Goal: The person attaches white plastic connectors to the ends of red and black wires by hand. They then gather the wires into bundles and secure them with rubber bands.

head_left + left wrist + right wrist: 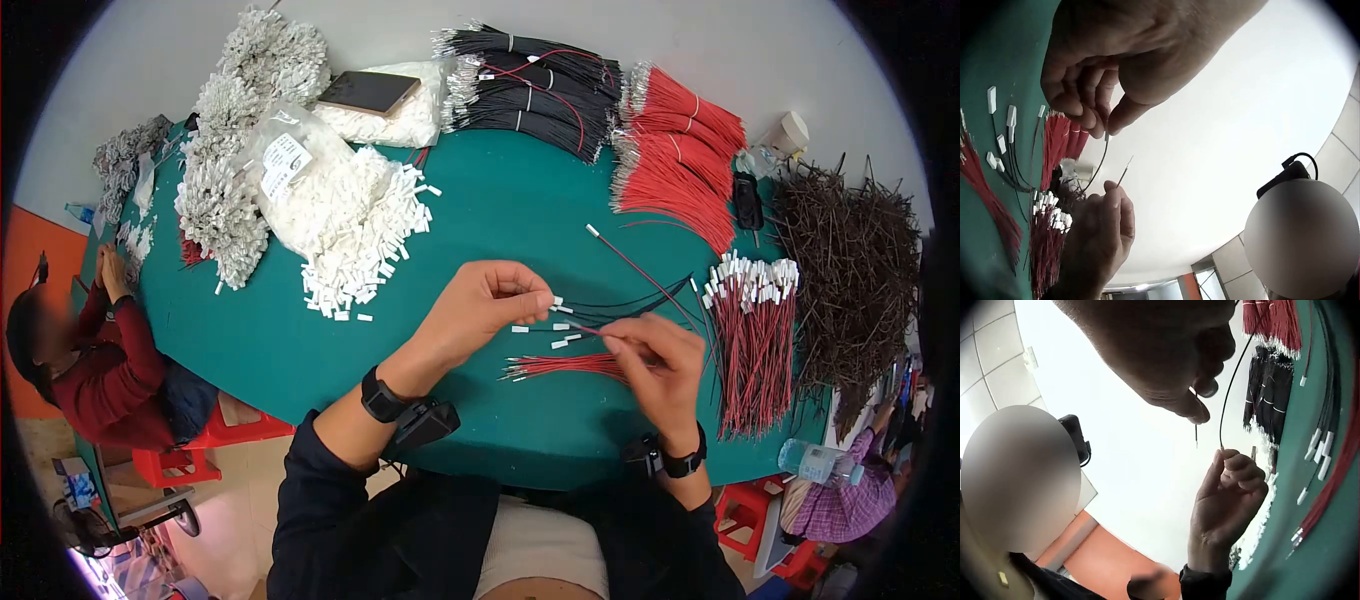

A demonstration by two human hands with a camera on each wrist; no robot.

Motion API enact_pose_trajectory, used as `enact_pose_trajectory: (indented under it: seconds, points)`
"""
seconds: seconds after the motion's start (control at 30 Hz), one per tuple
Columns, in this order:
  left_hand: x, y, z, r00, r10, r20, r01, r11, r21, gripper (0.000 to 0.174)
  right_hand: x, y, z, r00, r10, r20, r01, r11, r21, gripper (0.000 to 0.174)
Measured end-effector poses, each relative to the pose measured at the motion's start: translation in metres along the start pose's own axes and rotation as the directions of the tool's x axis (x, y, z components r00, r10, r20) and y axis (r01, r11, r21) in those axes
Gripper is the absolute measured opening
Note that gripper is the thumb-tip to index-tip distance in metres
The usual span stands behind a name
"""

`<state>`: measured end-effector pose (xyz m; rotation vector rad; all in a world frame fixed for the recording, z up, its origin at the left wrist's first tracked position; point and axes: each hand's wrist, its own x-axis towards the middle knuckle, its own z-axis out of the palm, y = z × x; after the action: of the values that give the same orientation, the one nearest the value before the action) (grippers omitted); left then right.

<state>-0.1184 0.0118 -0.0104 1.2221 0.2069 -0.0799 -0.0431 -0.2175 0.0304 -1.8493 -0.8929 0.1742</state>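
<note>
My left hand (pixel 480 308) pinches a small white connector between thumb and fingertips, mostly hidden by them. A dark wire (pixel 1102 160) runs out from that connector in the left wrist view. Facing it, my right hand (pixel 662 362) pinches a thin red wire (pixel 588 330) close to its end. The wire's bare metal tip (pixel 1129 164) sticks out past the right fingertips, apart from the left hand. Below the hands on the green table lie black wires with white connectors (pixel 559 345) and a sheaf of loose red wires (pixel 570 367).
White connectors (pixel 345 235) spill from a plastic bag at left. A phone (pixel 370 92) lies behind them. Black wire bundles (pixel 530 95) and red ones (pixel 680 150) line the back. Red wires with white connectors (pixel 755 350) are piled at right, beside a brown wire heap (pixel 845 270).
</note>
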Motion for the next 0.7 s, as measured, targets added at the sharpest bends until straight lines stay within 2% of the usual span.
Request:
enact_pose_trajectory:
  seconds: [0.03, 0.13, 0.37, 0.43, 0.7]
  points:
    - [-0.001, 0.000, 0.001, 1.000, -0.003, 0.002, 0.003, 1.000, 0.000, 0.013, 0.001, -0.001, 0.000, 0.992, -0.098, -0.076, 0.090, 0.991, -0.097, 0.017]
    - [-0.003, 0.002, 0.006, 1.000, 0.000, 0.014, 0.000, 1.000, 0.004, 0.012, 0.001, -0.003, 0.000, 0.983, -0.132, -0.124, 0.106, 0.975, -0.194, 0.019]
    - [-0.007, 0.002, 0.015, 1.000, -0.004, 0.007, 0.004, 0.998, 0.067, 0.012, 0.003, 0.002, 0.001, 0.983, -0.125, -0.138, 0.090, 0.967, -0.237, 0.021]
    - [-0.008, 0.001, 0.016, 1.000, -0.004, 0.011, 0.003, 0.998, 0.069, 0.012, 0.004, 0.006, 0.004, 0.969, -0.166, -0.182, 0.139, 0.979, -0.152, 0.021]
    - [-0.010, 0.002, 0.018, 1.000, -0.003, -0.004, 0.003, 0.995, 0.102, 0.012, 0.003, 0.004, 0.004, 0.976, -0.158, -0.148, 0.132, 0.976, -0.171, 0.021]
